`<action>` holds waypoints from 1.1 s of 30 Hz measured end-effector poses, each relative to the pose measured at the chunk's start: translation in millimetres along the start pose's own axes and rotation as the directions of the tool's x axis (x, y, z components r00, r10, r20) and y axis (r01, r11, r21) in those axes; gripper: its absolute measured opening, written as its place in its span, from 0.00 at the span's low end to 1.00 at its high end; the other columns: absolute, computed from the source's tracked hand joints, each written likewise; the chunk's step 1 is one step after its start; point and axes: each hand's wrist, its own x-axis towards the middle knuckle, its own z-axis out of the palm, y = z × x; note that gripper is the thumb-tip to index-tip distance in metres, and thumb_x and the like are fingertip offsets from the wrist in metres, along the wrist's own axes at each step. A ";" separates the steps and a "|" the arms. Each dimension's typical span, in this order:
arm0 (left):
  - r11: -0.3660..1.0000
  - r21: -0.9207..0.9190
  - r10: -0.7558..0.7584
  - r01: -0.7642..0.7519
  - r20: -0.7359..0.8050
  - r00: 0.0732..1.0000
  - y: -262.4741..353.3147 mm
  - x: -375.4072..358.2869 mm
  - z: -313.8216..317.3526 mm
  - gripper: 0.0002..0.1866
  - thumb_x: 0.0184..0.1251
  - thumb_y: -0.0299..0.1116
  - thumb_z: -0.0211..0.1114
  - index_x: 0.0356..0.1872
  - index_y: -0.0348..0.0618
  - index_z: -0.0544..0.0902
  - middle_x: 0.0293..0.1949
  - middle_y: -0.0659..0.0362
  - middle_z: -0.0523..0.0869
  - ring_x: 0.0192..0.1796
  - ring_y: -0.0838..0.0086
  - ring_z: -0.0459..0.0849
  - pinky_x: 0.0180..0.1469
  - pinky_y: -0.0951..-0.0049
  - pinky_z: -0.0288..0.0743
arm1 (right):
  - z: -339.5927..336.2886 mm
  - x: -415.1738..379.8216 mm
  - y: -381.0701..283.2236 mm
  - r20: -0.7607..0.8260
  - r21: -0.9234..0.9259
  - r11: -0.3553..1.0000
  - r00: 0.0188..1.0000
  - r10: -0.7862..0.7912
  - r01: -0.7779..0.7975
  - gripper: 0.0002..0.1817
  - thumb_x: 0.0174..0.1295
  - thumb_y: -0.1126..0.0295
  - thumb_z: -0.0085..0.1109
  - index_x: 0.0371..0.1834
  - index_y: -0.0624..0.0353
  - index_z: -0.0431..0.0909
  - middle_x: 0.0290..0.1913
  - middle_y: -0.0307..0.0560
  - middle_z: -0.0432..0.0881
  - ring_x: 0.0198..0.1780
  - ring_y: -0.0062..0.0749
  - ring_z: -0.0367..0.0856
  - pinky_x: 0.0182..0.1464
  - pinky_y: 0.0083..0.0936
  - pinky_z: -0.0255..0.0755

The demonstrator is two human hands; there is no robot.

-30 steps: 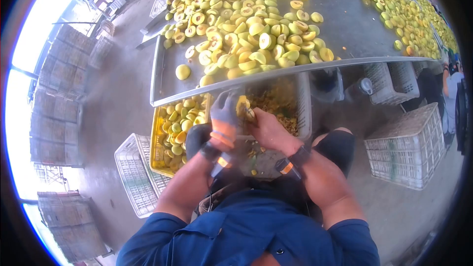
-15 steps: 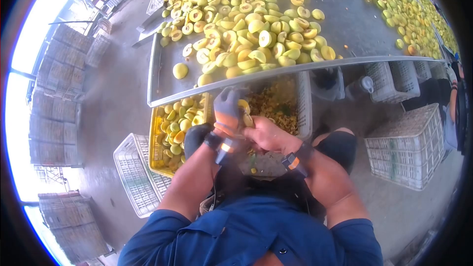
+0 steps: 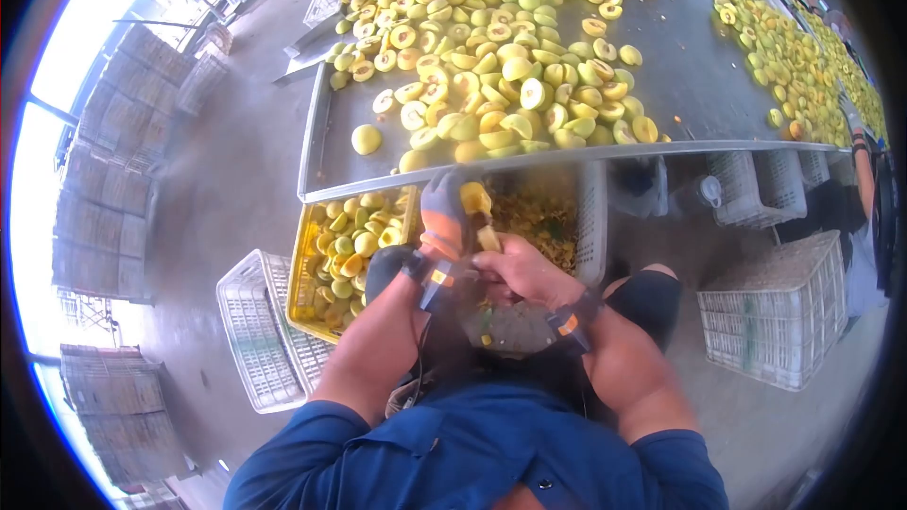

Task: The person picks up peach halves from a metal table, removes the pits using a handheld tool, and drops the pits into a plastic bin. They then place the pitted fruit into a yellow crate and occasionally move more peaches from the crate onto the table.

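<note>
My left hand (image 3: 442,210), in a grey and orange glove, is closed around a yellow peach half (image 3: 475,196) just below the table's front edge. My bare right hand (image 3: 522,269) grips a small tool (image 3: 488,238) with a pale handle; its dark end meets the cut side of the peach half. The tool's exact kind is hard to make out. Beneath my hands stands a white crate (image 3: 592,222) holding brownish-yellow scraps. A yellow crate (image 3: 299,264) filled with peach halves sits at my left knee.
A metal-topped table (image 3: 680,66) carries a large heap of peach halves (image 3: 491,66). Empty white crates stand at left (image 3: 255,331) and right (image 3: 775,312). Stacked crates (image 3: 113,170) line the left side. Another person's arm (image 3: 864,179) reaches the table at far right.
The view has shifted, so the table appears slightly lower and further right. My left hand has turned the peach half, and the tool in my right hand now shows clearly against it.
</note>
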 end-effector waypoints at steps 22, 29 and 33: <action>0.819 0.513 -0.357 0.256 0.106 0.928 -42.7 77.3 -103.0 0.25 0.70 0.52 0.73 0.56 0.42 0.91 0.55 0.43 0.92 0.59 0.46 0.89 0.63 0.53 0.82 | -32.2 33.1 9.6 -0.419 -0.158 0.978 0.887 -0.194 0.139 0.11 0.76 0.66 0.60 0.38 0.62 0.76 0.20 0.41 0.76 0.14 0.27 0.72 0.17 0.30 0.66; 0.726 0.593 -0.544 0.348 0.187 0.818 -65.7 108.8 -49.4 0.37 0.58 0.51 0.80 0.66 0.41 0.86 0.56 0.41 0.93 0.60 0.47 0.91 0.65 0.55 0.83 | -52.2 62.8 8.1 -0.460 -0.259 0.952 0.846 -0.269 0.162 0.13 0.72 0.65 0.61 0.42 0.68 0.79 0.23 0.46 0.79 0.17 0.33 0.77 0.19 0.35 0.72; 0.843 0.385 -0.390 0.377 -0.045 0.920 -75.1 87.7 -59.7 0.36 0.59 0.44 0.82 0.68 0.39 0.84 0.49 0.46 0.94 0.54 0.57 0.93 0.58 0.60 0.86 | -52.3 71.0 2.7 -0.484 -0.351 0.922 0.812 -0.327 0.162 0.16 0.71 0.63 0.62 0.43 0.71 0.80 0.26 0.50 0.82 0.20 0.36 0.81 0.22 0.36 0.74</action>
